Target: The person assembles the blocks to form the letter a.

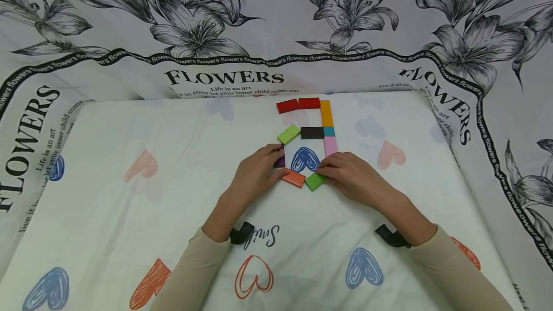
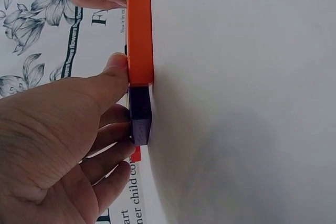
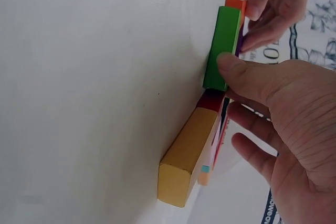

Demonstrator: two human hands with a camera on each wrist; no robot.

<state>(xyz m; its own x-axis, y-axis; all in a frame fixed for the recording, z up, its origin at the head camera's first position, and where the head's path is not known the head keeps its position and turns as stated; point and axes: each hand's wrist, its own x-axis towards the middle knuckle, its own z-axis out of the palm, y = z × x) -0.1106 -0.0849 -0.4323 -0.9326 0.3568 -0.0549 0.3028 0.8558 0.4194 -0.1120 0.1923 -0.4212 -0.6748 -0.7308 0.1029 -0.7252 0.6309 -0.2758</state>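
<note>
Colored wooden blocks lie in a closed ring with a hooked line of more blocks above it. My left hand [image 1: 255, 169] is at the ring's left side, its thumb on the orange block [image 1: 294, 178] and its fingertips against the purple block [image 2: 140, 116], which they partly cover. At the lower right, my right hand [image 1: 352, 176] pinches the end of the green block [image 1: 315, 181], thumb on its near side in the right wrist view. Beneath that hand are a dark red block [image 3: 211, 100] and a tan block [image 3: 186, 156], both hidden in the head view.
Above the hands lie a lime block [image 1: 288, 134], a black block [image 1: 312, 133], a pink block [image 1: 330, 145], a teal block [image 1: 329, 131], a yellow-orange block [image 1: 326, 113] and red blocks [image 1: 308, 103]. A white cloth [image 1: 194, 157] printed with hearts covers the table.
</note>
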